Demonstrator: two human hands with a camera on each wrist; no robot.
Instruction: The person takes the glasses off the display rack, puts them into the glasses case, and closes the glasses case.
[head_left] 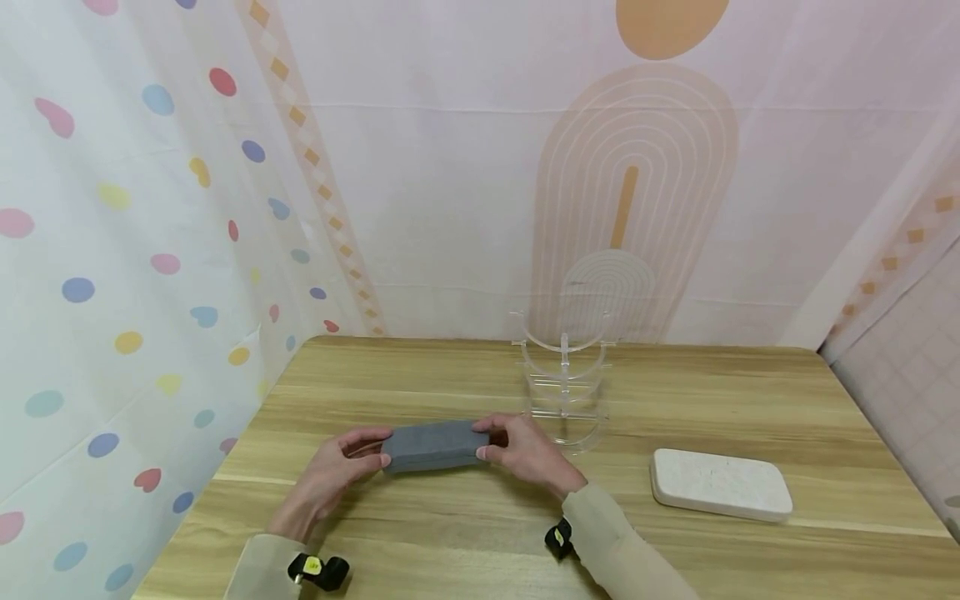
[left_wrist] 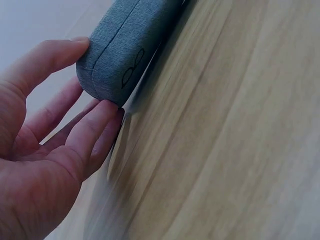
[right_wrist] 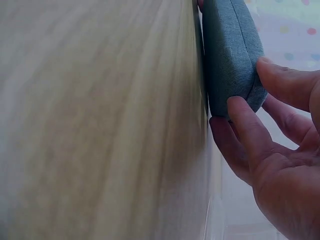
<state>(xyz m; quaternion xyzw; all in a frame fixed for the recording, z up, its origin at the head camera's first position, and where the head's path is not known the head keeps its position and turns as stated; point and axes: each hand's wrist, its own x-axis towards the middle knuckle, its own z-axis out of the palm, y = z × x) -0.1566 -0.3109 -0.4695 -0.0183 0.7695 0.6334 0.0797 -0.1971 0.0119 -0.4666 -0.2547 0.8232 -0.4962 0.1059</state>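
A grey-blue fabric glasses case [head_left: 437,446] lies lengthwise between my hands, low over the wooden table. Its left end is pinched between the thumb and fingers of my left hand [head_left: 330,468]. At the other end my right hand [head_left: 527,454] grips it in the same way. A seam runs along the side of the case, and the left wrist view shows a small glasses outline printed on the case [left_wrist: 131,70]. Close up in the right wrist view, thumb and fingertips touch the rounded end of the case [right_wrist: 232,60].
A clear plastic rack [head_left: 565,387] with curved tiers stands just behind my right hand. To the right lies a white oblong case [head_left: 720,483] with rounded corners. Patterned curtains [head_left: 435,208] hang behind the wooden table [head_left: 420,537] and along its left side.
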